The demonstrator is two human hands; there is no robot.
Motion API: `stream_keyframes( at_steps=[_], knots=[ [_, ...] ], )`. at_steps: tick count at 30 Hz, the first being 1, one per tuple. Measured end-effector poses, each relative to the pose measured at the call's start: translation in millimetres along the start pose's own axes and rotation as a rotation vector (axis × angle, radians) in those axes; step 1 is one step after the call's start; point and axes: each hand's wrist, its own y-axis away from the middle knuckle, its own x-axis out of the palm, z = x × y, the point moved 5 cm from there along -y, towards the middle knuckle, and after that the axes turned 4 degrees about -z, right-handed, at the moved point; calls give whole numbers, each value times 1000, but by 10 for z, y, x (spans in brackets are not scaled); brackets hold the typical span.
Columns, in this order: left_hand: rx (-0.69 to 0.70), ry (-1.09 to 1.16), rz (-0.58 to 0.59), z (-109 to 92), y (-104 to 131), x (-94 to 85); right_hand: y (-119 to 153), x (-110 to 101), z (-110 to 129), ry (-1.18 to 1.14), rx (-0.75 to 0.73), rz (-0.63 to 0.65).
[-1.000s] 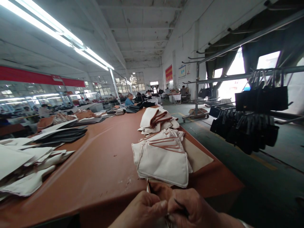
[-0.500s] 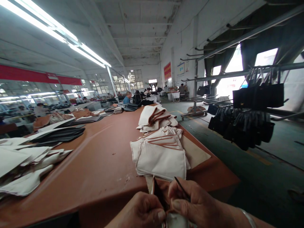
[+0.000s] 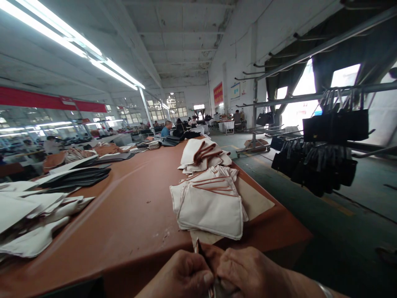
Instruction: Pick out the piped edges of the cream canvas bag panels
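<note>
At the bottom centre, my left hand (image 3: 186,273) pinches the edge of a brown and white fabric piece (image 3: 212,254). Close on its right, my right hand (image 3: 248,269) has its fingers closed on the same piece, near its top edge. The lower part of the piece is cut off by the frame. Just beyond my hands lies a stack of white pieces with brown edging (image 3: 211,207) on the brown table cover (image 3: 133,207). Behind that stack sits another pile of folded white and brown pieces (image 3: 203,153).
White panels (image 3: 27,240) and black sheets (image 3: 77,176) lie along the table's left side. A metal rack with black bags (image 3: 335,124) stands at the right. A person in a blue top (image 3: 165,130) is beyond the table's far end.
My right hand has turned, so its back now faces up and its fingers lie over the piece. The thin dark tool seen in it earlier no longer shows.
</note>
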Motion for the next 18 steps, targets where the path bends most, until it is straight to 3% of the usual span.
stream_keyframes(
  at_steps=[4,11,15,18],
  knots=[
    [-3,7,83,-6,7,-19,9,-45,-38,-103,49,-66],
    [9,15,73,-31,3,-39,-31,22,66,146,-112,-156],
    [32,3,107,-57,-3,0,-74,88,77,278,-27,-195],
    [69,-4,114,-97,23,33,-115,61,65,208,21,-182]
  ],
)
